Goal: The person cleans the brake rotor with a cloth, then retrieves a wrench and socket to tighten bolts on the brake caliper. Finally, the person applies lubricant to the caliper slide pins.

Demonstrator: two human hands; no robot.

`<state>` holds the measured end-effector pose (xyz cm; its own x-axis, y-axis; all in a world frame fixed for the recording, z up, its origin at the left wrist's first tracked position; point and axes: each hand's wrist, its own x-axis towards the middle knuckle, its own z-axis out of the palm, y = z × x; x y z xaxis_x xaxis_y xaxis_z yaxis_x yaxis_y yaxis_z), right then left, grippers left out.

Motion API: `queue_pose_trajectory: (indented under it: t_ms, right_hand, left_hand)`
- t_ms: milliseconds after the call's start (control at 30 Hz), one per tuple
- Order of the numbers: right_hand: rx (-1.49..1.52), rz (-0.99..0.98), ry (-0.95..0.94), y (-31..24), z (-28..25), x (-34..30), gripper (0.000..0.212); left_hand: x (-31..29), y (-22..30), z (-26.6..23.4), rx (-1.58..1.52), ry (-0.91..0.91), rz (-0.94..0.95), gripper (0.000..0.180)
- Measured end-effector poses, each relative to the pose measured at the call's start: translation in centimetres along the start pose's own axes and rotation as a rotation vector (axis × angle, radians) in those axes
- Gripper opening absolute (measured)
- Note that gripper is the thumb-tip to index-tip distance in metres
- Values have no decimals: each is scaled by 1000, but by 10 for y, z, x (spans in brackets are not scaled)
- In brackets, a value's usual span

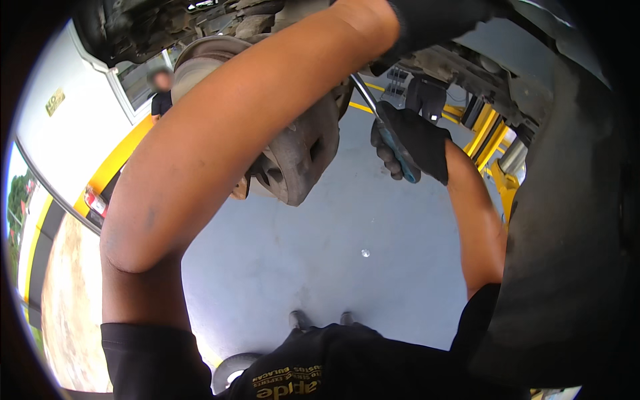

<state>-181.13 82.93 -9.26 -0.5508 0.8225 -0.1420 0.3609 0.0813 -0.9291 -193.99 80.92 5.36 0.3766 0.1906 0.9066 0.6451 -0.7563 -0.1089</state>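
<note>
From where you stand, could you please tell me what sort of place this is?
It looks like a vehicle repair workshop: a vehicle's exposed underside hangs overhead, the gloved right hand grips a metal-shafted tool, and yellow posts, probably part of a lift, stand beyond.

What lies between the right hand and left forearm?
In the head view, the silver tool shaft crosses that gap, from right hand to left forearm, floor behind.

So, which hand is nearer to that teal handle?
The right. The gloved right hand is wrapped around the teal handle; the gloved left hand is apart from it, near the picture's top edge.
</note>
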Motion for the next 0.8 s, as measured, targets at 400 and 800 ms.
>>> queue_pose_trajectory:
  t_ms: [400, 800]
  right_hand:
    - [306, -495, 53, 52, 53, 97, 51]
    - [275, -480, 6, 51, 55, 91, 50]
  left_hand:
    - [-2, 22, -23, -36, 0, -94, 32]
    - [-2, 12, -13, -89, 75, -95, 35]
